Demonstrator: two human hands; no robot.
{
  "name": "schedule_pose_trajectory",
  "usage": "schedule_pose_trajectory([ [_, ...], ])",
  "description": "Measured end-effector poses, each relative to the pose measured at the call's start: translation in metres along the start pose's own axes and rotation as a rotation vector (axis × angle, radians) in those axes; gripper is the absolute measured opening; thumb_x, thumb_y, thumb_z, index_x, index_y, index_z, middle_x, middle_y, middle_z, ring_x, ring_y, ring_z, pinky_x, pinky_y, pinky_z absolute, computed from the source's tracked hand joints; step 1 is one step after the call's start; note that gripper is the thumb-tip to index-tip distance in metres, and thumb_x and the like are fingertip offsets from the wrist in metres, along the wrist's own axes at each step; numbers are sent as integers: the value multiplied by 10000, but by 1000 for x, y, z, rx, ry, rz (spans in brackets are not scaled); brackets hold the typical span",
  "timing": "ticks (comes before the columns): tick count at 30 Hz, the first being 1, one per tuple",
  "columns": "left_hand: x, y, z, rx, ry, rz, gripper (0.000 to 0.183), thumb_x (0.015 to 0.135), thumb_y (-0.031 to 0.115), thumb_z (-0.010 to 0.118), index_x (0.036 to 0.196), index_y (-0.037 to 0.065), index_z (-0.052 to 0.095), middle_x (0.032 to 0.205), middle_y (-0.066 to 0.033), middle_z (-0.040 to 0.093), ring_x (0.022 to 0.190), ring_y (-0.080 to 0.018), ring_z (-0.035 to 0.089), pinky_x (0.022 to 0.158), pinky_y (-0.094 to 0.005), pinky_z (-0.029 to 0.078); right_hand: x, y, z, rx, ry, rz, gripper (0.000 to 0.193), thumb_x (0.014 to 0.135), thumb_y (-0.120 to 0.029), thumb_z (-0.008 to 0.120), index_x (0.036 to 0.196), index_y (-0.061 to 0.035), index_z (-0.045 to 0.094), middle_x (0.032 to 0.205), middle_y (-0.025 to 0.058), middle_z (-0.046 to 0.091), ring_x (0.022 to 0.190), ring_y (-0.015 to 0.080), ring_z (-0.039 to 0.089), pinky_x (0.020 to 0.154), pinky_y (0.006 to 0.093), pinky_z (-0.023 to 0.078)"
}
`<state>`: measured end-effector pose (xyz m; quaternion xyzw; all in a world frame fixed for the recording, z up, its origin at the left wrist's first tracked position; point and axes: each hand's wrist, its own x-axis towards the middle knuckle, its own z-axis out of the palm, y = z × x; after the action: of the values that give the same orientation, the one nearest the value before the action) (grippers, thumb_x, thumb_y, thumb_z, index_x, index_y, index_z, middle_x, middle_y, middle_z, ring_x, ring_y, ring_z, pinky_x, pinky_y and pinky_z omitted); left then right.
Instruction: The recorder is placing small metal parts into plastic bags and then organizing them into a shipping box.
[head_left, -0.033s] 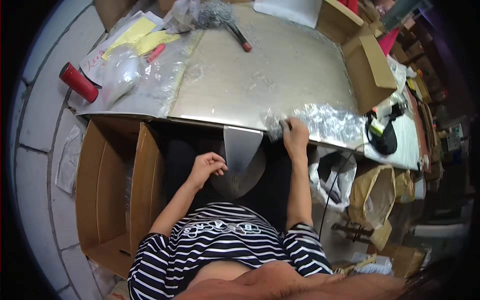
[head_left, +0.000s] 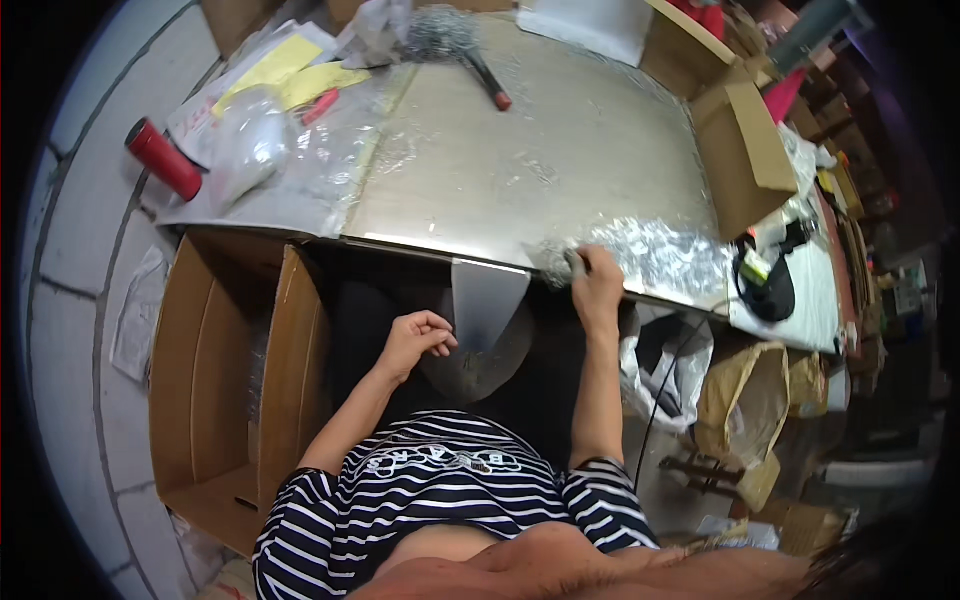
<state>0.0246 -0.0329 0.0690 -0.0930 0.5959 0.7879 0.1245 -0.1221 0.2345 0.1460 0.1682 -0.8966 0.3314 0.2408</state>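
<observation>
My left hand (head_left: 420, 345) hovers over my lap with its fingers curled together; anything between the fingertips is too small to make out. Beside it, a translucent plastic sheet (head_left: 490, 300) hangs from the table's front edge, tapering downward. At that edge, further right, my right hand (head_left: 598, 285) pinches its thumb and fingers together on a small greyish piece I cannot identify. Its fingertips are next to a small grey, glinting heap (head_left: 556, 262). Shiny clear plastic wrap (head_left: 655, 258) spreads to the right of this hand.
The metal-topped table (head_left: 540, 140) bears a dark tool handle with a red end (head_left: 490, 85), a clear bag (head_left: 250, 145) and a red tumbler (head_left: 163, 160). An open carton (head_left: 740, 145) stands right. Another carton (head_left: 205, 370) is at my left, a brown paper bag (head_left: 742, 400) at lower right.
The whole view has shifted slightly, so the table sits a little lower. Both hands keep the same closed poses at nearly the same places.
</observation>
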Motion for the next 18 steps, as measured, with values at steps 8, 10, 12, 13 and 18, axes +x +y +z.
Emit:
schedule_pose_trajectory([
  [8,1,40,-9,24,247,394,81,914,14,581,980,-18,614,876,-102,686,766,-132,660,712,-245,535,13,5,-19,-437,78,-2,456,829,-65,599,1279,-45,527,1289,153,541,1248,349,453,1031,452,358],
  [10,19,65,-22,282,299,622,108,921,-6,555,1013,-32,606,919,-98,677,822,-124,645,745,-258,529,16,-6,-15,-553,3,-117,500,851,-81,590,1339,-48,487,1368,142,503,1334,334,394,1088,475,303],
  [12,37,100,-34,733,477,697,336,874,37,597,1193,-59,552,1106,-204,626,1013,-272,628,892,-340,495,19,5,-2,-808,-327,112,497,923,-151,549,1396,-53,428,1459,114,426,1414,305,283,1137,515,200],
  [13,56,110,-42,855,562,740,416,876,77,597,1250,-74,493,1207,-236,560,1131,-326,548,971,-377,436,29,3,6,-805,-322,99,497,923,-151,549,1396,-53,428,1459,114,426,1414,305,283,1137,515,200],
  [18,131,151,-81,1160,804,566,602,893,183,584,1352,-116,336,1423,-288,362,1368,-421,293,1122,-458,271,89,-30,73,-132,-227,-20,489,974,-242,479,1376,27,412,1446,211,403,1395,375,282,1143,423,241],
])
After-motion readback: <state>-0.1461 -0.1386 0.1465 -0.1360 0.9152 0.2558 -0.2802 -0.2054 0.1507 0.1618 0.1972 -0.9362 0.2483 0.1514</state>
